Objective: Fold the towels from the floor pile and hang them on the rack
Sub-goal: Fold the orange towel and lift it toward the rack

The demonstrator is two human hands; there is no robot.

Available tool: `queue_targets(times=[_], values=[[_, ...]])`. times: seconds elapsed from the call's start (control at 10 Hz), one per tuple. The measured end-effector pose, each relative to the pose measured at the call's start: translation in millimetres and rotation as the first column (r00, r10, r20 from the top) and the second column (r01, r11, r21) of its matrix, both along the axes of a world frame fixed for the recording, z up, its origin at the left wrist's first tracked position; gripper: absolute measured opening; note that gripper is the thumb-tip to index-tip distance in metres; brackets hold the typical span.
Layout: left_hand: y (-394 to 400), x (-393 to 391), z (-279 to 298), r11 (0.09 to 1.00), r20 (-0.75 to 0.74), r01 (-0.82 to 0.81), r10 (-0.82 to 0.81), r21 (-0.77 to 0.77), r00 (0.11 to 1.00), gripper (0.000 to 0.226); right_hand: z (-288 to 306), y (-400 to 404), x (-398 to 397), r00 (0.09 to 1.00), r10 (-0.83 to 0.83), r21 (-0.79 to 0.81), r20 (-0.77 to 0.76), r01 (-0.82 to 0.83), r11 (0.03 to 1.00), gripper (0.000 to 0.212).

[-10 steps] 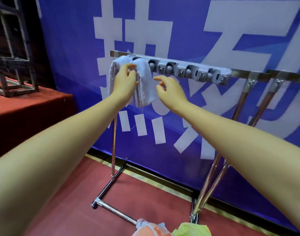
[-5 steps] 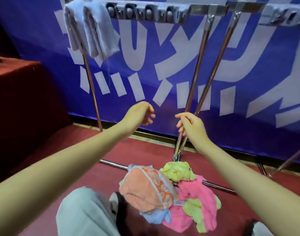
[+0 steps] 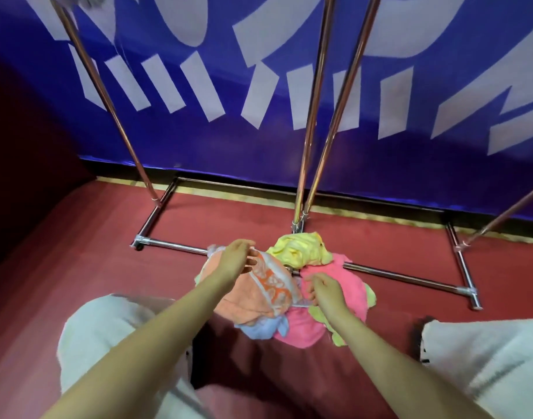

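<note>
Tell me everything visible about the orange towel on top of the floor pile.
The orange towel is soft terry-like cloth, peach-orange with a patterned orange-and-white band edged pale. It lies crumpled and bunched, unfolded, on the left top of the pile on the red floor, over a light blue towel and beside the pink towel. The left hand is over its upper edge; the right hand reaches its right edge.

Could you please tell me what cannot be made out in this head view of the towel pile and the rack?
- Rack top bar: cut off by the upper edge, so hung towels cannot be counted.
- Blue towel: mostly buried under the orange towel.
- Right hand fingers: curled at the pile; whether they pinch cloth is unclear.
- Left hand: contact with the orange towel is unclear.
</note>
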State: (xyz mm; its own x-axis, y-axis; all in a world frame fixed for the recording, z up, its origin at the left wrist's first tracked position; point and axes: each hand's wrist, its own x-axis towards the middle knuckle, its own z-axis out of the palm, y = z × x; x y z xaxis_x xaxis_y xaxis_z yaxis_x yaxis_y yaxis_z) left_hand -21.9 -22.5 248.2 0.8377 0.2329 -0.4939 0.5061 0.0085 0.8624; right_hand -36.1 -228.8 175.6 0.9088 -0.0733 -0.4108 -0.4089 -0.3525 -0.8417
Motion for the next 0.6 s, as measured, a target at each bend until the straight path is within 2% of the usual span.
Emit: queue_targets(times=[0.1, 0.2, 0.3, 0.4, 0.5, 0.6], values=[[-3.0, 9.8, -41.7, 0.997, -0.062, 0.055, -0.052, 0.052, 0.997, 0.02, -61.7, -4.0, 5.1, 0.992, -0.027, -0.035, -0.126, 0.023, 0.999, 0.036], [-8.8, 30.9, -80.4, 0.976, -0.114, 0.133, -0.114, 0.173, 0.987, 0.019, -85.2, -4.2, 8.0, 0.953, -0.121, -0.046, -0.279, 0.112, 0.993, 0.029], [-21.9, 58.5, -117.0, 0.897, -0.156, 0.309, -0.272, 0.317, 0.95, 0.022, -139.1, -8.8, 16.5, 0.895, -0.192, -0.093, -0.404, 0.168, 0.981, 0.031], [-36.0, 87.7, -148.4, 0.739, -0.235, 0.512, -0.456, 0.437, 0.858, 0.028, -186.3, 0.0, 23.6, 0.844, -0.234, -0.131, -0.483, 0.194, 0.972, 0.033], [-45.7, 114.4, -183.2, 0.565, -0.316, 0.65, -0.58, 0.507, 0.751, 0.032, -203.0, 20.8, 30.6, 0.781, -0.254, -0.034, -0.571, 0.286, 0.958, 0.022], [-53.0, 132.1, -210.2, 0.418, -0.428, 0.758, -0.642, 0.502, 0.637, 0.034, -219.7, 38.2, 43.4, 0.736, -0.245, 0.037, -0.632, 0.344, 0.938, 0.029]])
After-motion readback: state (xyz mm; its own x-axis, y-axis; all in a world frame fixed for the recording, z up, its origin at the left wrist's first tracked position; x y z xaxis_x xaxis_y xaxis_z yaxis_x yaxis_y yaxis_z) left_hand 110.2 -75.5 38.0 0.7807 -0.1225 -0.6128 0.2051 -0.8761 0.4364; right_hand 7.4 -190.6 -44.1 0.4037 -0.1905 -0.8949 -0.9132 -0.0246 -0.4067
